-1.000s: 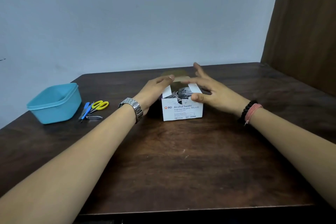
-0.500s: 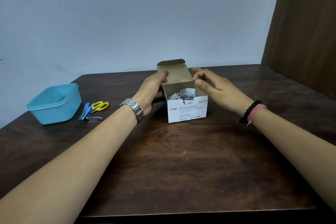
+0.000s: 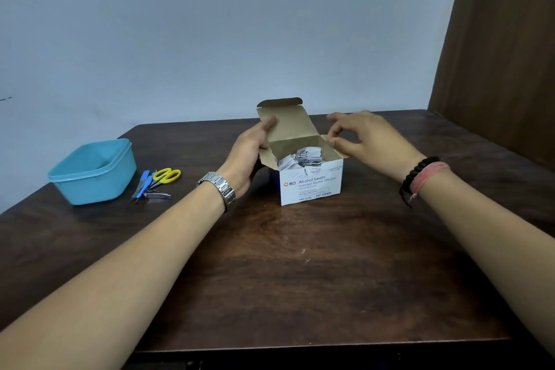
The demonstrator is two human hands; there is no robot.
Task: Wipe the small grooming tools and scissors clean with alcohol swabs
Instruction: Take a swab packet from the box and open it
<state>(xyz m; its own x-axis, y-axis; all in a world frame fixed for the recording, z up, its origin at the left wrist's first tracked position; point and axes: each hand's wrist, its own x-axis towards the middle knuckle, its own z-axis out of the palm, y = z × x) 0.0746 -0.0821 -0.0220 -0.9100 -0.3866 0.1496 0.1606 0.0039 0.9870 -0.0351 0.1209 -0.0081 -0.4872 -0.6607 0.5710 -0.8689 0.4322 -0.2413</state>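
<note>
- Fingers (image 3: 268, 123) of the left hand (image 3: 246, 156) curl round the left side of the swab box (image 3: 310, 186), thumb tip pressed on the raised lid (image 3: 288, 122); grip holds box and lid together.
- Right hand (image 3: 369, 141) hovers at the box's right flap (image 3: 333, 149), at 3 o'clock from the opening. Fingers bent, thumb and forefinger close together at the flap edge; cannot tell whether they pinch it or hold nothing.
- Swab box: white card, printed front faces the camera, stands at worktop (image 3: 300, 264) centre. Lid upright at 12 o'clock of the opening, side flaps splayed out.
- Swab packets (image 3: 303, 158): crumpled white sachets, heaped inside, tops showing above the front wall.
- Scissors (image 3: 165, 176): yellow handles, lying flat at 9 o'clock from the box, well apart from it.
- Blue-handled tools (image 3: 143, 183): slim, just beside the scissors, touching or overlapping them.
- Nail clipper (image 3: 157, 195): metal, at 6 o'clock of the scissors, close against the blue tools.
- Blue tub (image 3: 93, 173): open, square, just left of the tools at 9 o'clock.
- Wristwatch (image 3: 219, 189): metal band, left wrist.
- Bracelets (image 3: 420, 177): black beads and pink cord, right wrist.
</note>
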